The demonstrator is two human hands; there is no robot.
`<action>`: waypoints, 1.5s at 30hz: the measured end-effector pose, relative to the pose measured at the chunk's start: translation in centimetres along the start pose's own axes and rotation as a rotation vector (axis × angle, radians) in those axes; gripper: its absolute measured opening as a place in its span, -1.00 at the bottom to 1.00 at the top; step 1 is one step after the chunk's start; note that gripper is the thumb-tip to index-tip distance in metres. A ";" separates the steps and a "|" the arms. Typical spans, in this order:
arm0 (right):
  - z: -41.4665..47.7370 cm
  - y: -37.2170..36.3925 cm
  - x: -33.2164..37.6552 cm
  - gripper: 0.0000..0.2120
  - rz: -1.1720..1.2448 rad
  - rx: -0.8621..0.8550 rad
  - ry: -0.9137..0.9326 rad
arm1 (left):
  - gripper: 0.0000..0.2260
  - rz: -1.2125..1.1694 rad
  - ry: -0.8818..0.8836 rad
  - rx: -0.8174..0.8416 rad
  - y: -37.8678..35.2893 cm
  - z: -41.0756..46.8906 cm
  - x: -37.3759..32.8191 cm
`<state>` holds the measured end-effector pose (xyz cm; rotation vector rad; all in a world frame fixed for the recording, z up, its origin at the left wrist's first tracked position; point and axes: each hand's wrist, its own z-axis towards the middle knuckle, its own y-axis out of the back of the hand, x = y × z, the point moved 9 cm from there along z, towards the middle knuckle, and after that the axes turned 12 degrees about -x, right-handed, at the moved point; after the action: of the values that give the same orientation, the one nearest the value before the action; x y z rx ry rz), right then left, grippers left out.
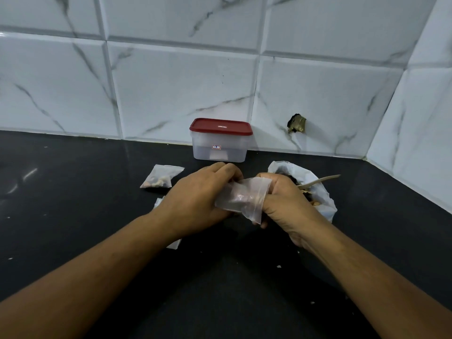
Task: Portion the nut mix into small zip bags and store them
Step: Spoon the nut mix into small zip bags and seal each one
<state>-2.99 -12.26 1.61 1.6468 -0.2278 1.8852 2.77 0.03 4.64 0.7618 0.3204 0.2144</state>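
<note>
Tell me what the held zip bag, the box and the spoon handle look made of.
The zip bag is thin clear plastic film, glossy and crumpled. The box is frosted translucent plastic; its red lid looks opaque plastic too. The spoon handle is pale and matte, perhaps wood or plastic.

Glossy marbled wall tiles (183,89), a matt black counter (73,192), a clear thin plastic zip bag (241,196).

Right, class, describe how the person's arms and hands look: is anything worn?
Both forearms are bare to the frame's edge, and no sleeves show. The left hand and right hand wear no gloves, and no watch, bracelet or ring is visible.
</note>
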 end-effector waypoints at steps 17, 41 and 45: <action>0.5 2.5 2.9 -0.89 -0.049 -0.115 0.236 | -0.42 -0.352 0.289 0.062 -0.2 -0.5 2.9; -3.4 -3.0 3.1 -0.40 -0.088 0.468 0.115 | -0.71 -0.905 0.473 0.330 -1.3 -1.5 0.5; -3.3 -3.3 2.8 -0.30 -0.087 0.487 0.109 | -0.70 -0.894 0.499 0.361 -1.6 -1.7 0.8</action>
<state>-4.05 -7.04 2.75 1.8124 0.3713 2.0628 3.02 0.22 2.26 0.8427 1.1571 -0.5238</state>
